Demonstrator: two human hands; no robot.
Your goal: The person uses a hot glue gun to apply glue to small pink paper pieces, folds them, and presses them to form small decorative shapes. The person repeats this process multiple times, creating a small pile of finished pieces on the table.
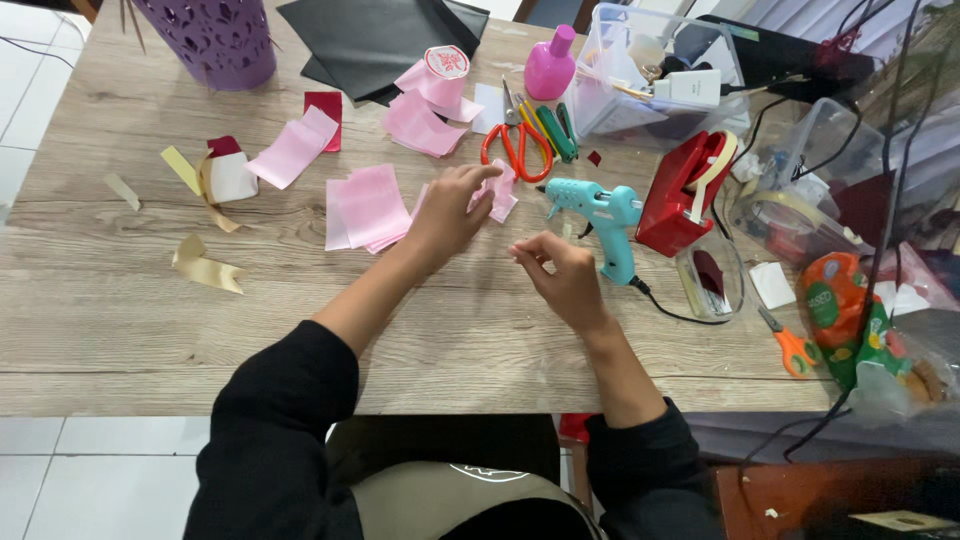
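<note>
My left hand [448, 210] reaches over the wooden table [120, 320], its fingertips pinching a small pink ribbon piece [503, 190]. My right hand [562, 275] is curled beside it, fingers drawn together; whether something thin is held in them I cannot tell. A teal glue gun [600, 215] stands just right of my right hand, its cord trailing right. A stack of pink ribbon squares [368, 208] lies left of my left hand.
Orange-handled scissors [516, 145], a red tape dispenser [685, 190], a pink bottle [550, 62], a pink ribbon roll [440, 75], black sheets [380, 35], a purple basket [212, 38], clear plastic boxes [650, 70], gold ribbon scraps [205, 265] and a second pair of small scissors [790, 345] surround the hands.
</note>
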